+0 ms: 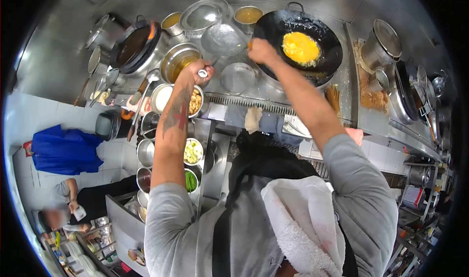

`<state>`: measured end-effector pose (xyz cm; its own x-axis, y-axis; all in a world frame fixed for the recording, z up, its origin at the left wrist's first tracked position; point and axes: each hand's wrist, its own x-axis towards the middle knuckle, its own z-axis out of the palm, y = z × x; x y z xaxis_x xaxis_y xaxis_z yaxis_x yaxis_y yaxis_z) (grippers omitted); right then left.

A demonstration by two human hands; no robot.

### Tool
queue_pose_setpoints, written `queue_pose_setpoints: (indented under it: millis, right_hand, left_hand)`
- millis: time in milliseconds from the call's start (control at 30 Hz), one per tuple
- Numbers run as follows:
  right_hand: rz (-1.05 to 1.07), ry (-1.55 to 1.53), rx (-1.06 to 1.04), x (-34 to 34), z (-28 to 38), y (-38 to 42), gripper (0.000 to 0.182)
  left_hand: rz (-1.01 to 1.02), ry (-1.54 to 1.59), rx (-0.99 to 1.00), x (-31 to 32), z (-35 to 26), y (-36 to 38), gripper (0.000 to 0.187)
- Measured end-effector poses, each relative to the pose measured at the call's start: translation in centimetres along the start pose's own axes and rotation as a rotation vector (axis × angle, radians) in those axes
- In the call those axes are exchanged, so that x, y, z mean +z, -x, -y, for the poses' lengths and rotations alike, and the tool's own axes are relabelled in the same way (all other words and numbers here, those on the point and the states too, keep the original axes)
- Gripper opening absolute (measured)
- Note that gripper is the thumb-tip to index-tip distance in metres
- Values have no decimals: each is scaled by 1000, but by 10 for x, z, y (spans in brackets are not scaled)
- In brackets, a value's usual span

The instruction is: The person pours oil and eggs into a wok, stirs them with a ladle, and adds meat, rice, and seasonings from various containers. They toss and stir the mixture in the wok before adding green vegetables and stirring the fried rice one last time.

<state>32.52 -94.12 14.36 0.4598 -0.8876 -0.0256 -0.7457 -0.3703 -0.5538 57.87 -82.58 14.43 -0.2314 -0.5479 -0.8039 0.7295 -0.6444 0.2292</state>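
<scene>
My left hand (195, 72) is closed around a metal handle with a round pale end, just right of a steel pot (167, 64) of yellowish liquid. From the fist the shaft leads toward a wide, dull-grey round strainer (223, 38). My right hand (264, 51) is closed by the left rim of a black wok (332, 42). An orange-brown bit shows at its fingers, but I cannot tell what it holds. Bright yellow egg (300, 49) lies spread in the wok, with glossy liquid around it.
Behind stand a large steel bowl (204, 14) and a yellow-filled pot (248, 15). A round metal dish (238, 77) sits between my arms. Ingredient containers, one of chopped greens (190, 181), line my left. Lidded pots (387, 38) stand right. Another person (73, 199) is at lower left.
</scene>
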Motion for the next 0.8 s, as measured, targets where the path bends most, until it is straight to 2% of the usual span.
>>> queue_pose_setpoints:
  millis: [33, 67, 100, 133, 167, 200, 267, 300, 333, 400, 433, 467, 500, 533, 567, 600, 633, 667, 700, 733, 767, 800]
  right_hand:
    - [-26, 154, -87, -19, -7, 2, 31]
    - [-71, 258, -80, -41, -11, 5, 30]
    - [-142, 369, -101, -59, -24, 5, 28]
    - [-228, 414, -95, -75, -45, 1, 28]
    - [-185, 407, -21, -104, -57, 8, 24]
    - [-180, 96, 38, -130, -80, 14, 20]
    - [-156, -196, 296, -175, -117, 13, 19]
    - [-124, 72, 190, -192, -141, 27, 25]
    - [-112, 136, 110, -202, -170, 40, 30]
    - [-142, 0, 135, -196, -232, 82, 36]
    - [-205, -192, 223, -192, -250, 111, 36]
    - [-338, -814, 265, -182, -250, 158, 26]
    - [-303, -971, 256, -172, -262, 201, 18]
    - [-253, -1243, 342, -158, -290, 236, 18]
    - [-89, -1713, 279, -149, -315, 268, 20]
    - [-285, -1116, 497, -136, -312, 293, 22]
    - [-442, -498, 677, -123, -305, 315, 25]
    - [-419, -412, 672, -122, -294, 334, 26]
    - [-394, -326, 661, -124, -280, 348, 26]
    - [-414, -402, 649, -119, -273, 360, 25]
    - [-435, -478, 632, -115, -267, 369, 23]
    - [-407, -710, 608, -119, -251, 376, 28]
  left_hand:
    - [-183, -274, 180, 6, 14, 2, 23]
    - [-362, -551, 361, 14, 24, 5, 20]
    - [-491, -963, 422, 5, 27, 0, 23]
    - [-493, -967, 416, 0, 38, 5, 23]
    - [-625, -1173, 542, -5, 52, 11, 28]
    - [-755, -1381, 668, -11, 70, 18, 32]
    - [-996, -1796, 916, -26, 117, 28, 41]
    - [-936, -1721, 825, -31, 141, 33, 38]
    - [-876, -1649, 738, -38, 164, 39, 37]
    - [-479, -1209, 555, -63, 210, 38, 37]
    - [-309, -820, 499, -65, 233, 31, 31]
    - [-150, -426, 406, -73, 260, 23, 26]
    - [-132, -356, 351, -85, 278, 11, 24]
    - [-100, -292, 315, -94, 282, -10, 24]
    - [34, -235, 253, -117, 280, -28, 35]
    - [54, -235, 246, -130, 271, -46, 35]
    - [-267, -896, 602, -141, 265, -61, 43]
    - [-603, -1554, 945, -146, 266, -71, 52]
    - [-884, -1635, 814, -101, 269, -55, 65]
    - [-912, -1473, 1231, -49, 276, -34, 62]
    - [-738, -1340, 1426, -24, 271, -44, 57]
    - [-604, -1354, 1436, 16, 272, -40, 49]
